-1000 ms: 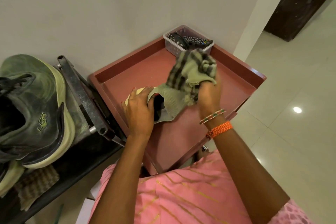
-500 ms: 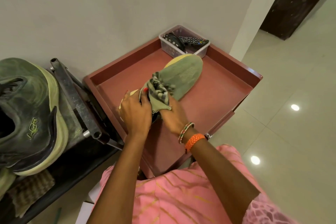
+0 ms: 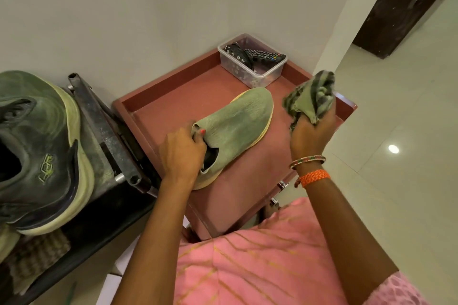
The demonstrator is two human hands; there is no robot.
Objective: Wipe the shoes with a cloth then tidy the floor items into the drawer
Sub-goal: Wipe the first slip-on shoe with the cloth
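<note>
Red tray top (image 3: 173,104), left hand (image 3: 182,153) gripping green shoe (image 3: 238,126), right hand (image 3: 309,136) clutching cloth (image 3: 309,96)

A home: shoe rack (image 3: 104,131), tiled floor (image 3: 396,181).

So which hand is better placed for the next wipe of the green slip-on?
Right. The right hand already holds the bunched cloth, lifted just beside the shoe. The left hand grips the shoe's collar, steadying it.

green knit shoe (image 3: 236,121) flat on tabletop; striped cloth (image 3: 311,99) bunched aloft.
</note>
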